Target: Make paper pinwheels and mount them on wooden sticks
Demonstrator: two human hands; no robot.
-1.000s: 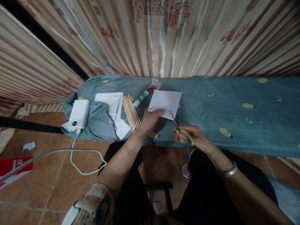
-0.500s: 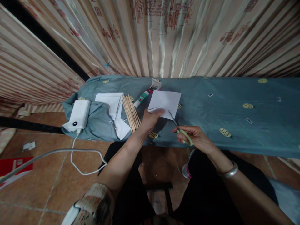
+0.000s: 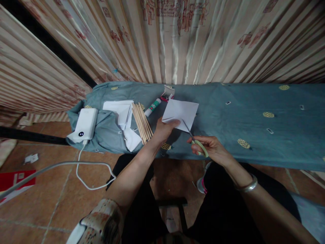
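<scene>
Head view: person seated at blue-cloth table.
L hand: fingers pinched on near-left edge of paper sheet, thumb on top.
R hand: closed round green-handled scissors, blades at the sheet's near edge.
Paper sheet: white, squarish, creased, mid-table.
Left of it: wooden sticks, glue stick.
</scene>
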